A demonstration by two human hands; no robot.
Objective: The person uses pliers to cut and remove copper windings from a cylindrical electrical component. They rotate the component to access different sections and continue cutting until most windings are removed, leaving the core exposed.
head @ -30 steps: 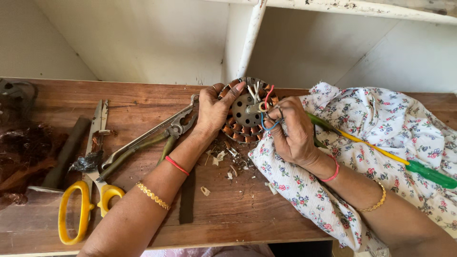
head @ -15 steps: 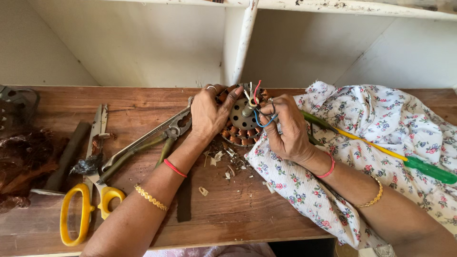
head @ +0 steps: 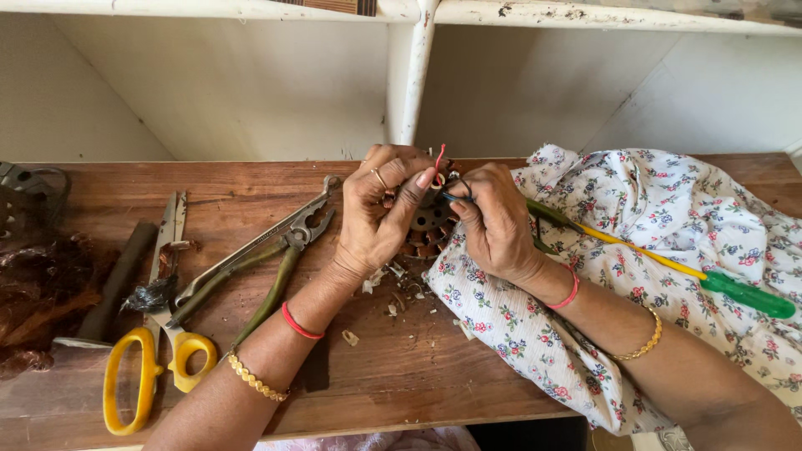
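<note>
Count, placed relative to motor stator [head: 430, 221] at bench centre:
- hands on stator: two, left hand [head: 380, 213], right hand [head: 497, 221]
- left of stator: one pliers [head: 259, 259], one yellow-handled scissors [head: 154, 342]
- right of stator: one green-handled screwdriver [head: 668, 267], one floral cloth [head: 668, 225]

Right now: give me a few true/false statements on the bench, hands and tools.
1. Both hands hold the round motor stator. True: left hand and right hand are on it.
2. The scissors have green handles. False: yellow.
3. The pliers lie left of the left hand. True.
4. The green-handled screwdriver is in the left hand. False: it lies on the floral cloth.
5. The wooden bench carries scraps. True.
</note>
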